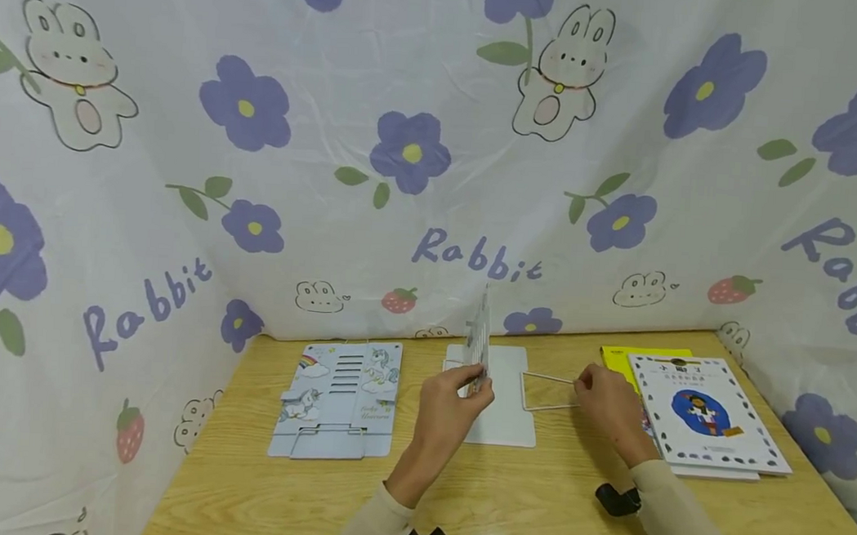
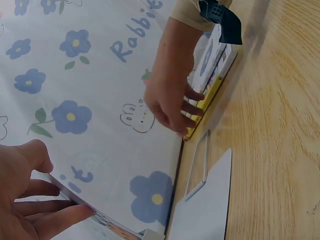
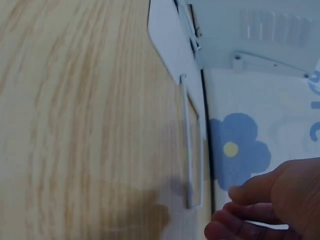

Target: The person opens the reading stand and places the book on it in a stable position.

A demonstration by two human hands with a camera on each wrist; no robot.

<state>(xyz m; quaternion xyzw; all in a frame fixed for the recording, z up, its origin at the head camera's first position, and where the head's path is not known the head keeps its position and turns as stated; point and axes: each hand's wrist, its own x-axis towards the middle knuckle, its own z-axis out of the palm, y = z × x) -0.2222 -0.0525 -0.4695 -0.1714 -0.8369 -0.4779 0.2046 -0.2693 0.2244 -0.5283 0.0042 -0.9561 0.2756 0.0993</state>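
Observation:
A white folding book stand has its base [image 1: 500,429] on the table and its slotted panel [image 1: 479,336] raised nearly upright. My left hand [image 1: 444,403] pinches the panel's near edge between thumb and fingers, also visible in the left wrist view, where the panel edge [image 2: 120,225] shows. From the base a white wire bracket [image 1: 549,377] swings out to the right, low over the table. Near the bracket's outer end is my right hand [image 1: 607,409], fingers loosely bent. In the right wrist view, that hand's fingertips [image 3: 222,230] are apart from the wire end [image 3: 195,206].
A second book stand [image 1: 342,409] with unicorn pictures lies flat at the left. Books, a white one [image 1: 750,434] on top and a yellow one [image 1: 614,357] beneath, are stacked at the right. A patterned curtain [image 1: 327,237] stands behind the wooden table [image 1: 532,503].

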